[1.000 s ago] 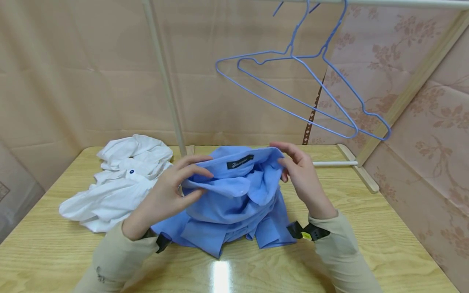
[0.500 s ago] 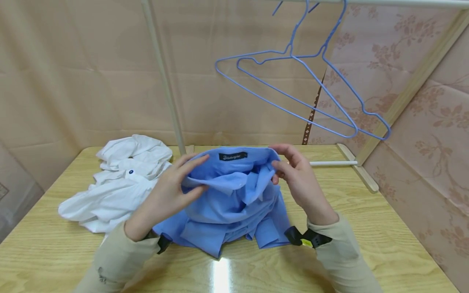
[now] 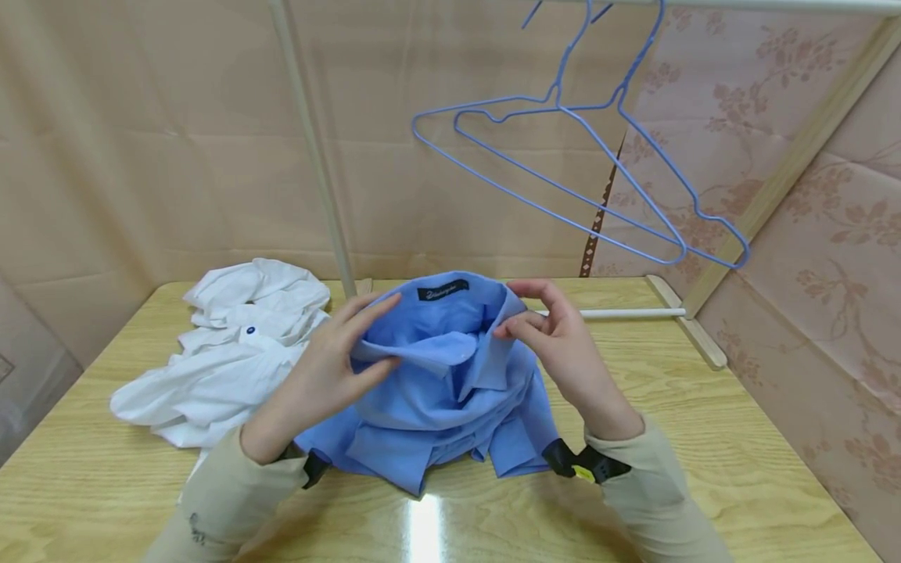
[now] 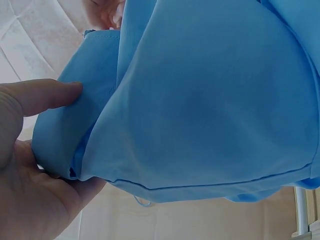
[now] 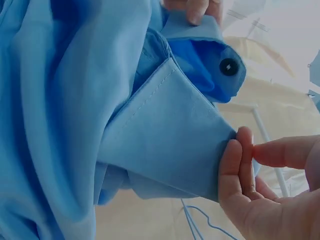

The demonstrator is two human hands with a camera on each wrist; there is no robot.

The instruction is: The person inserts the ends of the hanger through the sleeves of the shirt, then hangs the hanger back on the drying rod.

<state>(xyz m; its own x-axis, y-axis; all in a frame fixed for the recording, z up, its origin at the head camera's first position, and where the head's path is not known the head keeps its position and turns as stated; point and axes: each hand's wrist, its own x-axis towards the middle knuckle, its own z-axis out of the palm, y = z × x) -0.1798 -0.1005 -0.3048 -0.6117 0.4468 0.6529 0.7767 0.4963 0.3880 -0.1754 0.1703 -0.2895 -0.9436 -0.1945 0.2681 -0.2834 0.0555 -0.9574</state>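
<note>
One blue shirt (image 3: 436,403) sits bunched on the table (image 3: 669,422) between left hand (image 3: 327,356) and right hand (image 3: 566,344), its raised collar (image 3: 422,349) running crosswise, the left holding one bend between loosely parted thumb and fingers, the right pinching the opposite flap.

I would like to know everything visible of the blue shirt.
The blue shirt looks like thin woven cloth, with visible stitching, a dark label inside the open neck and a dark button near the collar. It sits bunched on the table, neck upward, the left hand and the right hand holding opposite sides of the collar.
</note>
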